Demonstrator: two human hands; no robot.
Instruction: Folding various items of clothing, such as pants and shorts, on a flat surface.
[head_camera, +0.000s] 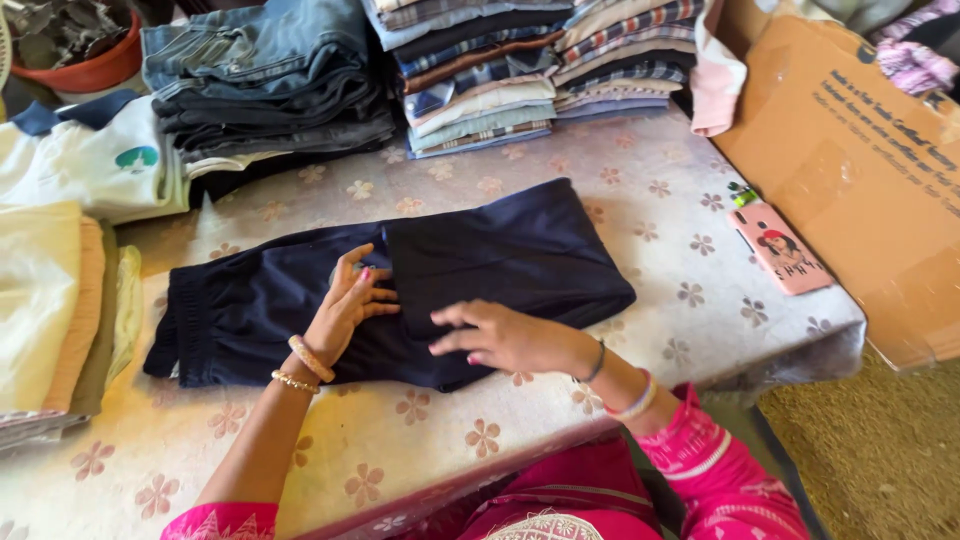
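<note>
Your two hands press flat on a dark navy garment (400, 285), folded and lying across the middle of a table covered in a pale cloth with a flower print (420, 450), its elastic waistband at the left end and a doubled-over panel toward the right. The fabric looks soft, light and limp, likely to sag and slide out of its fold if you lift it by one corner; it would best be taken along a folded edge with both hands, or slid from underneath with flat palms. Your left hand (345, 305) lies palm down near the centre of the garment, fingers spread and pointing away from you, wrist bent back, two bangles on the forearm; it grips nothing, only pressing the cloth. Your right hand (505, 335) rests flat at the near edge of the fold, fingers extended toward the left hand, likewise open and closed on nothing, the pink sleeve pushed up the arm. Behind the garment stand a stack of jeans (270, 80) and a stack of folded checked shirts (545, 65). A pink phone (782, 248) lies to the right, just beside a cardboard box (860, 170).
</note>
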